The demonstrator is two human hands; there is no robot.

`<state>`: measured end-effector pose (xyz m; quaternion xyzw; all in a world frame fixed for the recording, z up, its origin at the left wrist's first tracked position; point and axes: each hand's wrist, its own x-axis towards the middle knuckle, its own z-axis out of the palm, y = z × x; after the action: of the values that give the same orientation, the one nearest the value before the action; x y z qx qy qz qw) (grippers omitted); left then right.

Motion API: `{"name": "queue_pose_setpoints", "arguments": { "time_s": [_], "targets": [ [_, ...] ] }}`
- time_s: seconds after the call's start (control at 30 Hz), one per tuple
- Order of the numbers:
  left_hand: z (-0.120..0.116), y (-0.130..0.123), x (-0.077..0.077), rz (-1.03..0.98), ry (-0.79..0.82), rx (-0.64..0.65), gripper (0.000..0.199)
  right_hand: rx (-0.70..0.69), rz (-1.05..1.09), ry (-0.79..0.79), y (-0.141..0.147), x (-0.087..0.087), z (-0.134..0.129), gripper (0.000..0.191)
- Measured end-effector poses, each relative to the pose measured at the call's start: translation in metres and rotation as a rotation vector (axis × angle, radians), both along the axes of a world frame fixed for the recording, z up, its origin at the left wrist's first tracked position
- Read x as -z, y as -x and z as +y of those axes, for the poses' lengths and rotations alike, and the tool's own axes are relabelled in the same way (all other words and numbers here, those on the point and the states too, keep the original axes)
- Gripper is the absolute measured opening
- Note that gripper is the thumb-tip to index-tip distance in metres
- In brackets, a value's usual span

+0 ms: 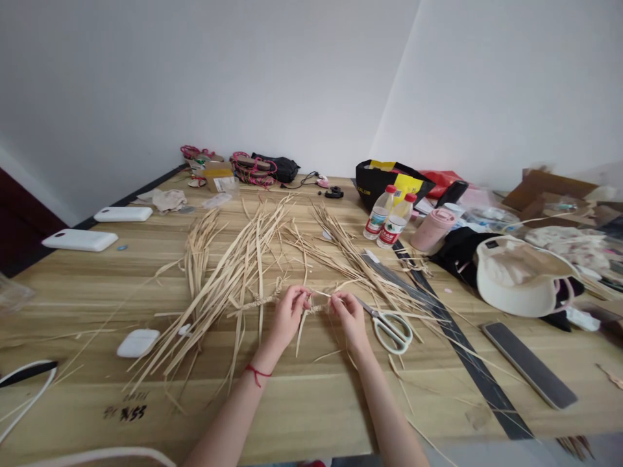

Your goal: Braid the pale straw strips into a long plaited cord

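Observation:
Between my two hands a thin straw strand (320,294) is stretched almost level. My left hand (289,312) pinches it at one end, with a red cord around the wrist. My right hand (349,316) pinches the other end between thumb and fingers. A braided straw strip (263,301) lies at my left hand; a further stretch of braid shows just below the strand, partly hidden by the fingers. Close by my right hand lie scissors (392,331) with pale handles, their blades partly covered by the hand. Loose straw strands (238,250) spread out beyond my left hand.
More straw (357,253) lies ahead to the right. Two red-capped water bottles (384,217), a pink cup (433,228), a black bag (372,181) and a white cap (520,275) stand or lie on the right. White devices (80,239) sit left; a dark flat bar (529,364) lies front right.

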<state>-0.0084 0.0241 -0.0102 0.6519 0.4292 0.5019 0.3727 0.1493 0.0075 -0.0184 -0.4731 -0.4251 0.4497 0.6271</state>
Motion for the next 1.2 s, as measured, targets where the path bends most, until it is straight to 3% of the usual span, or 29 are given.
{"name": "queue_pose_setpoints", "arguments": {
  "time_s": [0.73,1.2],
  "targets": [
    [-0.002,-0.003,-0.003,-0.041,0.052,0.002,0.016,0.02,-0.097,0.019,0.001,-0.003,0.001,0.032],
    [-0.005,-0.003,-0.01,-0.056,0.061,0.015,0.015,-0.041,-0.249,0.028,-0.001,0.007,0.003,0.03]
  ]
}}
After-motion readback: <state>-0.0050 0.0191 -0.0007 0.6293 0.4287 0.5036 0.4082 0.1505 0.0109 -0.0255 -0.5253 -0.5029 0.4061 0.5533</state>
